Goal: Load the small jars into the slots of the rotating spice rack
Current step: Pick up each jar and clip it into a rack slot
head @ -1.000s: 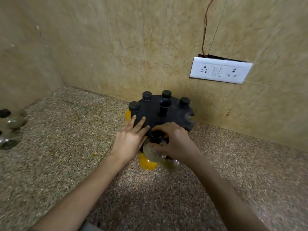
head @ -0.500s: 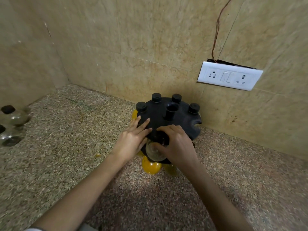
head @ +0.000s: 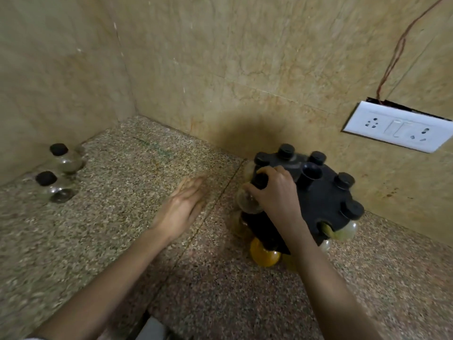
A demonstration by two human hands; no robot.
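Observation:
The black rotating spice rack [head: 318,200] stands on the counter near the back wall, with several black-capped jars hanging in its rim slots. My right hand [head: 274,192] rests on the rack's left edge, its fingers closed around a clear jar [head: 246,202] seated in a slot there. My left hand [head: 182,207] hovers open and blurred over the counter, apart from the rack and holding nothing. Two loose clear jars with black caps stand at the far left, the back jar [head: 65,159] and the front jar [head: 52,188]. An empty slot [head: 322,225] shows on the rack's near right rim.
A speckled granite counter [head: 220,290] meets tiled walls in a corner at the back left. A white socket plate [head: 397,128] with a loose wire sits on the wall behind the rack. A yellow-filled jar [head: 263,252] hangs low at the rack's front.
My left hand has come off the rack and swung left over the counter. The view has panned left, so the rack sits further right. My right hand stays on the clear jar.

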